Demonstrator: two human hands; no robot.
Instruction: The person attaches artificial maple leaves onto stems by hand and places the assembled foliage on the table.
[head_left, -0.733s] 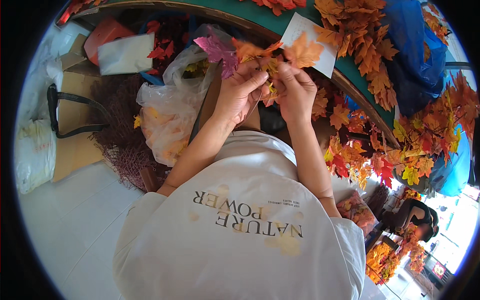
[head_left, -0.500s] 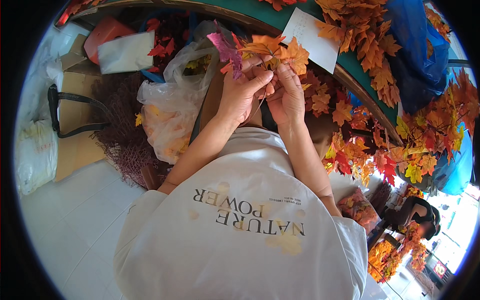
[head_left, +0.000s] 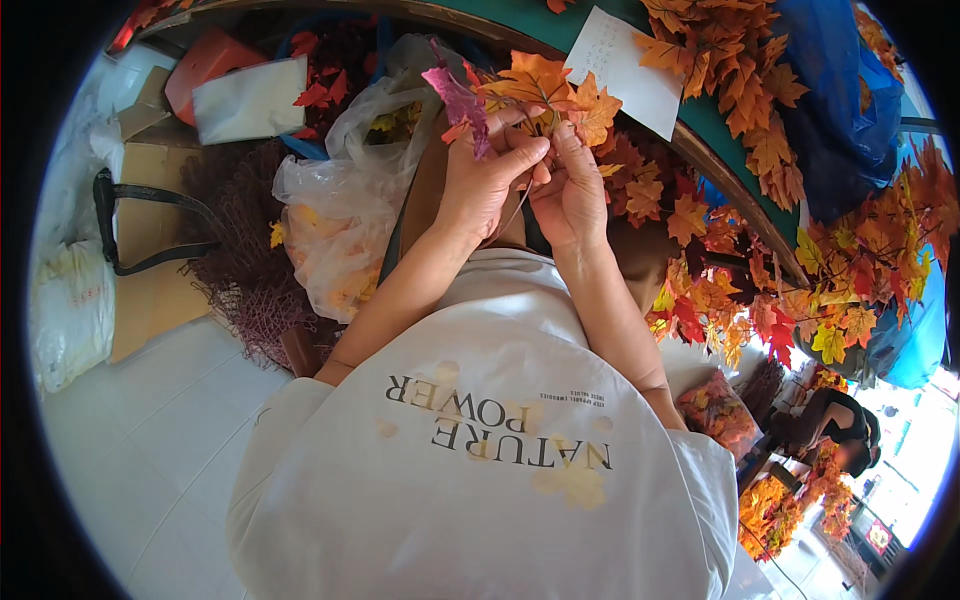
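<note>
My left hand [head_left: 487, 182] is closed with thumb and fingers pinched round a thin brown stem of an artificial maple leaf sprig [head_left: 535, 80]. Orange leaves fan out above the fingertips, and a purple-pink leaf [head_left: 460, 103] stands out beside the left knuckles. Right against it, my right hand [head_left: 573, 195] pinches the same sprig just under an orange leaf, its fingertips almost touching the left ones. Below the hands the stem's tail hangs toward my lap. What exactly lies between the fingertips is too small to make out.
A clear plastic bag [head_left: 335, 235] of orange leaves and a bundle of dark brown stems [head_left: 245, 240] lie left. Ahead, the green tabletop [head_left: 715, 135] holds a white paper [head_left: 625, 70], leaf sprigs [head_left: 735, 80] and a blue bag [head_left: 840, 110]. Another person [head_left: 840, 420] sits at the far right.
Both hands stay nearly in place on the sprig. The orange leaves above the fingers have shifted and tilted slightly; the right fingers have moved a little.
</note>
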